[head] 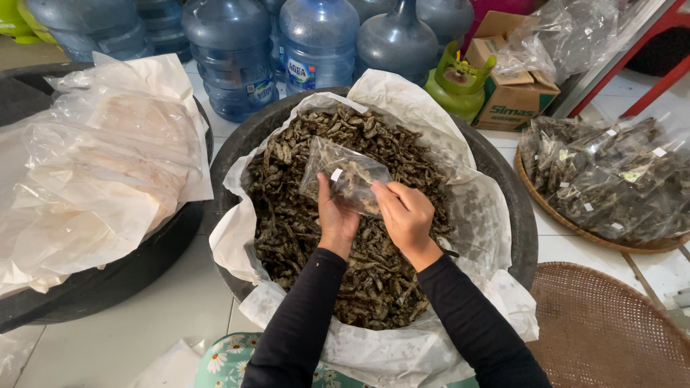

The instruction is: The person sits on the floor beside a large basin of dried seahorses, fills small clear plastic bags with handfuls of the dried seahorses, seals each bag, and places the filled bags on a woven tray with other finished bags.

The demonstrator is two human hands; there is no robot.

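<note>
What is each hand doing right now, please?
Left hand: closed on the bag, gripping its lower edge.
Right hand: closed, its fingers pinching the same bag over the basin of dried pieces.

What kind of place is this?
Probably a small home workshop where snacks get packed: a big basin of dark dried pieces, a tray of filled bags, and water jugs behind.
</note>
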